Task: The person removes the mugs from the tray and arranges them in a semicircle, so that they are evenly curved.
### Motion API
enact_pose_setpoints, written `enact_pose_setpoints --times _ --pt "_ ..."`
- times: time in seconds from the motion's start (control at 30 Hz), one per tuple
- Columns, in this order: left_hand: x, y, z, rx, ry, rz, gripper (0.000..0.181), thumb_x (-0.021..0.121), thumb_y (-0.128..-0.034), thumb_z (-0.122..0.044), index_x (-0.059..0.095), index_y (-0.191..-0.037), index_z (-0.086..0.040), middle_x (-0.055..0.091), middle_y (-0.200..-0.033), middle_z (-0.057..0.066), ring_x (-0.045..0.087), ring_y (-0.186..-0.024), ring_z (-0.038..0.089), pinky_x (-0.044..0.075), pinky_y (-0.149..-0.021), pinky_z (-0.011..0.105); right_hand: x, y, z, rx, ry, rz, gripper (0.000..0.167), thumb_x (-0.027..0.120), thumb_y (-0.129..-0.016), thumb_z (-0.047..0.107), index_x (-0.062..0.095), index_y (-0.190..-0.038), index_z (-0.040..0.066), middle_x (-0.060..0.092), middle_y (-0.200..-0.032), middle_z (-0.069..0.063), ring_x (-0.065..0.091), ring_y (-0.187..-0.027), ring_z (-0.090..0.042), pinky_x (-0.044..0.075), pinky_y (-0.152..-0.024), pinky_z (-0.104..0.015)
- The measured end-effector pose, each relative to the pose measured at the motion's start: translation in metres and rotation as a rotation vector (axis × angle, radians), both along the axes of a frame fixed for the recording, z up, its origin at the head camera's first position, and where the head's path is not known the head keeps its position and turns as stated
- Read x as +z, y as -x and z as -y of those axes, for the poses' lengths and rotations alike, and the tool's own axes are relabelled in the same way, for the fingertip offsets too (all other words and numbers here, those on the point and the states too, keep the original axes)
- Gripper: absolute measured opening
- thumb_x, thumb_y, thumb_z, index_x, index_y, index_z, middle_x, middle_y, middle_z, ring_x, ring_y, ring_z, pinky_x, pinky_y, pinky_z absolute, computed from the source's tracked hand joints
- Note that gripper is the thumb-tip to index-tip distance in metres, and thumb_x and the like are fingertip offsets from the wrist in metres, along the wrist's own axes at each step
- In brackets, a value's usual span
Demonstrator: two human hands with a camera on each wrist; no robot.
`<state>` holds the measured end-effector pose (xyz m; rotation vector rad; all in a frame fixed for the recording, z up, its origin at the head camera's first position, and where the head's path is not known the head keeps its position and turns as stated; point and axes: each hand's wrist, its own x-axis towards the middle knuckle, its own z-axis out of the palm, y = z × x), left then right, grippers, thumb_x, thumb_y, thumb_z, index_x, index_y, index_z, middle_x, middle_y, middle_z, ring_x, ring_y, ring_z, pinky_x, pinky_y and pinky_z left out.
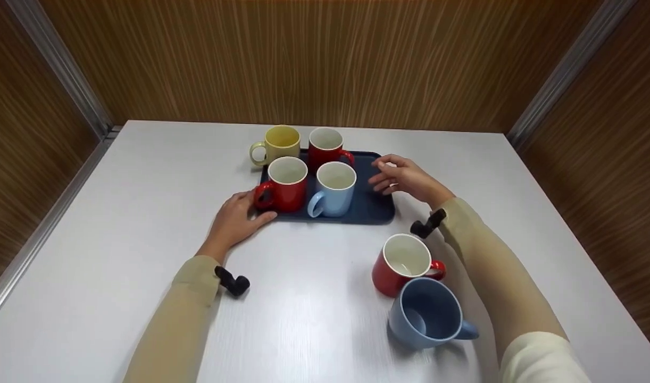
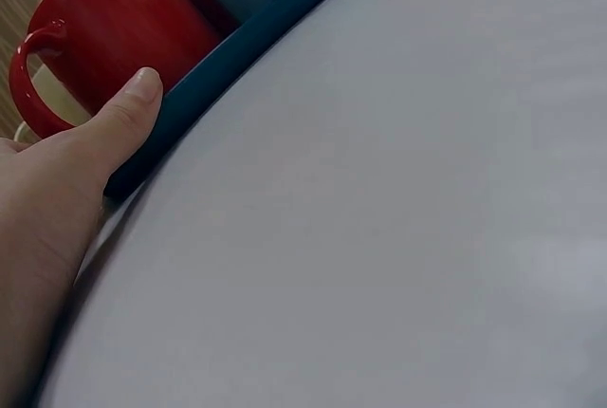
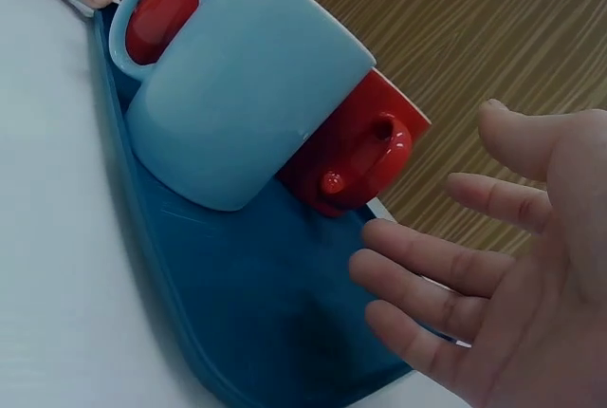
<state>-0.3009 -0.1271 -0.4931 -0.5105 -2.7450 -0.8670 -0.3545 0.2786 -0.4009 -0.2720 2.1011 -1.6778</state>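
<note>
The left hand (image 1: 234, 221) rests at the front left corner of a dark blue tray (image 1: 370, 199) on the white worktop (image 1: 293, 298), its thumb straight along the front rim; the other fingertips are hidden, so whether they grasp the rim cannot be told. Just beside it, on the tray, stands the front red mug (image 1: 290, 196), handle to the left. Next to that is the light blue mug (image 1: 338, 199), handle toward the front left, with the rear red mug (image 1: 322, 157) behind, handle to the right, and the yellow mug (image 1: 284, 153) at the back left corner. The right hand (image 1: 402, 175) hovers by the tray's bare right end, fingers released, spread and slightly bent, holding nothing. Nearer the person, off the tray, the near red mug (image 1: 386, 274) and a darker blue mug (image 1: 410, 330) stand close together below the right forearm, upright with handles to the right.
</note>
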Motion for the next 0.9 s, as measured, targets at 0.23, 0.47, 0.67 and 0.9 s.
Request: enact_pose_setpoints --times 0.23,0.47,0.67,0.9 --pt "-0.003 -0.002 -0.002 -0.004 -0.006 -0.003 0.084 0.054 -0.0775 -0.069 0.046 -0.137 -0.011 0.056 -0.126 0.013 0.045 -0.119 0.030 0.035 -0.100 0.047 -0.001 0.009 0.021 -0.030 -0.080 0.020 0.050 0.053 -0.093 0.041 0.041 -0.127 0.007 0.058 -0.116 -0.024 0.061 -0.096 -0.034 0.050 -0.081 -0.041" --pt "-0.005 -0.003 -0.005 -0.006 -0.017 0.016 0.084 0.054 -0.0769 -0.070 0.046 -0.138 -0.013 0.056 -0.125 0.012 0.046 -0.118 0.029 0.036 -0.099 0.047 -0.006 0.012 0.038 -0.061 -0.188 0.023 0.051 0.053 -0.092 0.043 0.038 -0.130 0.012 0.061 -0.105 -0.022 0.062 -0.088 -0.032 0.051 -0.078 -0.044" --pt "-0.006 -0.004 -0.005 -0.008 -0.012 0.019 0.084 0.053 -0.0769 -0.070 0.046 -0.138 -0.013 0.056 -0.125 0.012 0.046 -0.118 0.030 0.037 -0.099 0.048 -0.008 0.015 0.052 -0.096 -0.172 0.024 0.051 0.055 -0.092 0.040 0.038 -0.135 0.017 0.058 -0.088 -0.013 0.062 -0.075 -0.026 0.051 -0.070 -0.041" --pt "-0.008 -0.005 0.000 -0.017 -0.014 -0.036 0.080 0.056 -0.0782 -0.067 0.048 -0.135 -0.012 0.058 -0.122 0.012 0.048 -0.117 0.029 0.037 -0.099 0.046 -0.007 0.020 0.067 -0.123 -0.208 0.008 0.049 0.056 -0.092 0.040 0.042 -0.133 0.018 0.052 -0.094 -0.010 0.053 -0.063 -0.021 0.051 -0.069 -0.042"
